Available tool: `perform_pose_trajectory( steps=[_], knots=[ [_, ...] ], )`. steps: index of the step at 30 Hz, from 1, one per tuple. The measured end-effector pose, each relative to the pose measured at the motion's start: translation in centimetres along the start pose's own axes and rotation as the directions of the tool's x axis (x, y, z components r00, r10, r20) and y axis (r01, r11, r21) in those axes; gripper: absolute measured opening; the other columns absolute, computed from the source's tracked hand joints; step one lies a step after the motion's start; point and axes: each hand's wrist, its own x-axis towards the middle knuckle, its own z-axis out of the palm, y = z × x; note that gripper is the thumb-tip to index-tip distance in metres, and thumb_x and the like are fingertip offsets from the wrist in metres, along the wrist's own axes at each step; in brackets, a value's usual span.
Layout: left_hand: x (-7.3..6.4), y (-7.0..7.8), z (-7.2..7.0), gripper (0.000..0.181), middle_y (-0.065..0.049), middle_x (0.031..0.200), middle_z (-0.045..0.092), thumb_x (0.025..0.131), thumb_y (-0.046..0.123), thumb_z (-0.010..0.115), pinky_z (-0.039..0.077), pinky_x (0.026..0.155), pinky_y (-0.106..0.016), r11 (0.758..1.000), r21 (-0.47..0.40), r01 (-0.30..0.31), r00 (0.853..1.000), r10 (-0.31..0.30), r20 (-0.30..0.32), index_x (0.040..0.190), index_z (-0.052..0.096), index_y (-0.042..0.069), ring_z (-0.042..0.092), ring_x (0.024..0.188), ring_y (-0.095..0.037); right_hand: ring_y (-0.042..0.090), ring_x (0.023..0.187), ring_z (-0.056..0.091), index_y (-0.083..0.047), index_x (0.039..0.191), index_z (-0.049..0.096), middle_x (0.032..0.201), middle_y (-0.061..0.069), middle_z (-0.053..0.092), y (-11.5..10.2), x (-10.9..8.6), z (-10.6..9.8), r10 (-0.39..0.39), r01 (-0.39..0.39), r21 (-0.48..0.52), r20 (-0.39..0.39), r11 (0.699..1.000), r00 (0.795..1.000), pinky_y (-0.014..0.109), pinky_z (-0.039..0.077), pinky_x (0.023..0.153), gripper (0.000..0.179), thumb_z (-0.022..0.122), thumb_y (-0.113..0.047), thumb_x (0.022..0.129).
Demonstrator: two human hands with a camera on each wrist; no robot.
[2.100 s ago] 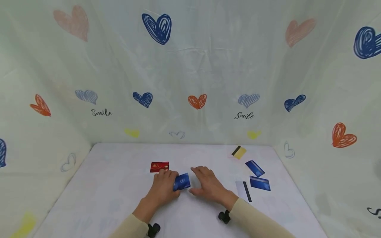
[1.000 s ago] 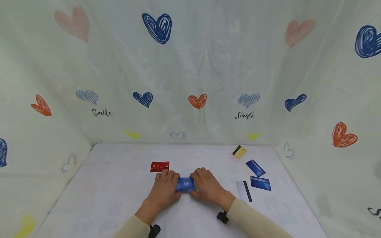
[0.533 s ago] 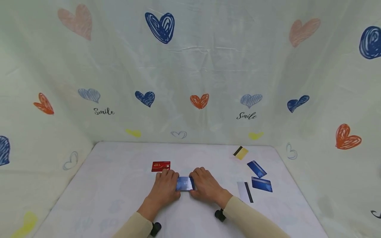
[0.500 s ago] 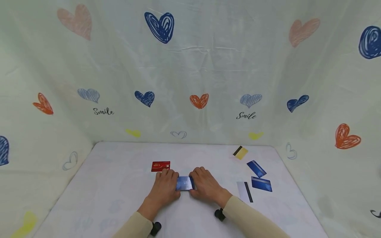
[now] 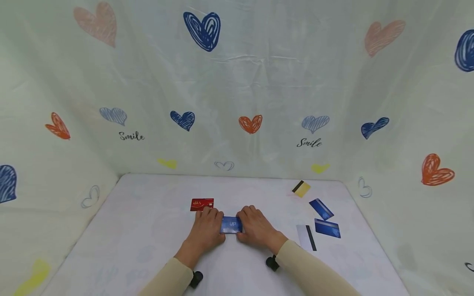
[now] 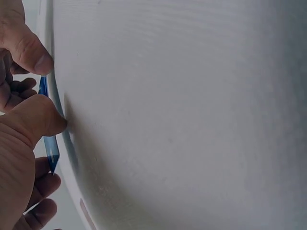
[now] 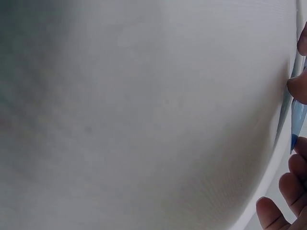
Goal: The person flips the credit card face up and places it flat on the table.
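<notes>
In the head view a blue plastic card marked VIP (image 5: 231, 225) is held level between both hands, over the middle of the white table. My left hand (image 5: 205, 228) pinches its left end, thumb at the near side and fingers at the far side. At the other end my right hand (image 5: 257, 228) grips it likewise. In the left wrist view the card's blue edge (image 6: 51, 148) shows behind the left thumb. The right wrist view has the card (image 7: 297, 117) at its right border. A red VIP card (image 5: 201, 204) lies just beyond the left fingers.
On the table's right side lie a yellow card (image 5: 301, 189) with a black stripe, two blue cards (image 5: 321, 209) touching or nearly so, and a white card (image 5: 303, 237) with a black stripe. A white cloth with printed hearts hangs behind the table.
Two seconds ago only the left hand held the blue card, tilted. My right hand has since moved left and taken hold of its right end; the card now lies level between both hands.
</notes>
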Motion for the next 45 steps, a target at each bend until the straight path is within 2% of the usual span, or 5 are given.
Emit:
perform_pose_trajectory(
  steps=[24,31,34,38,45],
  knots=[
    [-0.5,0.6,-0.6,0.062,-0.014,0.134,0.066,0.085,0.032,0.086,0.047,0.108,-0.056,0.996,-0.069,0.063,0.993,-0.056,0.1,0.136,0.065,0.003,0.053,0.126,-0.034,0.019,0.106,0.057,-0.007,0.13,0.066,0.121,0.005,0.065,-0.3,-0.2,-0.6,0.025,-0.025,0.001,0.093,1.0,0.995,0.036,0.053,0.088,0.053,0.076,-0.042,0.092],
    [-2.7,3.2,-0.9,0.048,-0.015,0.14,0.065,0.098,0.026,0.073,0.05,0.113,-0.048,0.996,-0.028,-0.085,0.986,0.089,0.14,0.138,0.065,-0.001,0.059,0.135,-0.033,0.024,0.129,0.06,-0.006,0.141,0.064,0.141,0.007,0.065,-1.6,-2.8,-1.1,-0.009,0.016,-0.05,0.128,0.999,0.992,0.043,0.054,0.102,0.051,0.069,-0.036,0.099],
    [-3.1,4.0,-0.8,0.056,-0.017,0.153,0.057,0.103,0.032,0.067,0.044,0.119,-0.05,0.993,-0.068,-0.096,0.966,0.109,0.236,0.148,0.057,0.0,0.051,0.146,-0.034,0.024,0.14,0.055,-0.008,0.147,0.061,0.151,0.005,0.061,-1.9,-3.5,-1.3,-0.027,0.038,-0.065,0.172,0.997,0.985,0.047,0.05,0.111,0.052,0.064,-0.037,0.103],
    [-3.1,4.2,-0.5,0.072,-0.017,0.166,0.043,0.105,0.049,0.06,0.031,0.126,-0.057,0.991,-0.136,0.002,0.942,0.044,0.334,0.157,0.046,0.002,0.035,0.157,-0.036,0.024,0.151,0.047,-0.01,0.154,0.055,0.16,0.005,0.053,-2.1,-3.6,-1.3,-0.026,0.036,-0.038,0.234,0.999,0.972,0.054,0.042,0.12,0.054,0.058,-0.038,0.107],
    [-3.5,2.8,-0.2,0.103,-0.028,0.164,0.04,0.09,0.069,0.07,0.031,0.125,-0.06,0.987,-0.161,0.027,0.951,0.024,0.307,0.154,0.045,-0.008,0.035,0.155,-0.045,0.024,0.155,0.04,-0.012,0.158,0.049,0.165,0.004,0.047,-3.1,-2.2,-0.9,-0.036,0.043,-0.017,0.281,0.999,0.959,0.054,0.037,0.123,0.057,0.054,-0.041,0.109]
  ],
)
